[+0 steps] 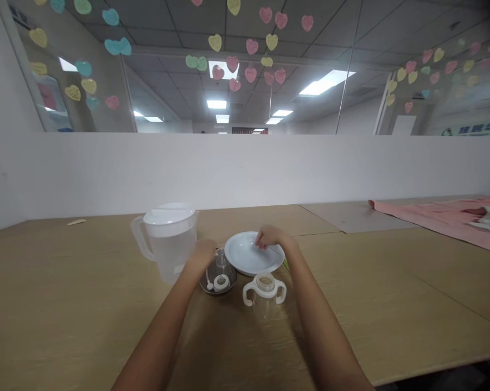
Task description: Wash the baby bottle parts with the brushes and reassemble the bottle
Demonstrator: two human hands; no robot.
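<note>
Bare forearms reach up from the bottom edge, one on either side of the near space before the white bowl, which serves here as landmark.

Largest around it is the lidded, translucent pitcher (172, 252), left of the bowl. It stands upright, its handle pointing left; whether it is full cannot be told, so its weight is uncertain. That handle is the sensible hold.

The white bowl (239, 256) itself sits face up, round and without a long axis. It looks stiff, smooth and probably slick if wet; the rim offers the surest grip. Over its right part hangs the right hand (270, 236), fingers curled down and bunched together; whether they pinch something or touch the bowl cannot be told.

Just in front of the bowl stands the clear two-handled bottle (265, 304), uncapped, long axis vertical, mouth up. Its white handles jut out left and right and should give a firm hold; it is probably light and easily tipped.

Beside the bowl, front-left, rests the dark dish (233, 274), holding a clear cup (221, 259) and, smaller still, a white ring-shaped piece (221, 282); both look light and rigid. At the dish's far-left side is the left hand (204, 253), too blurred to tell how its fingers are set.
</note>
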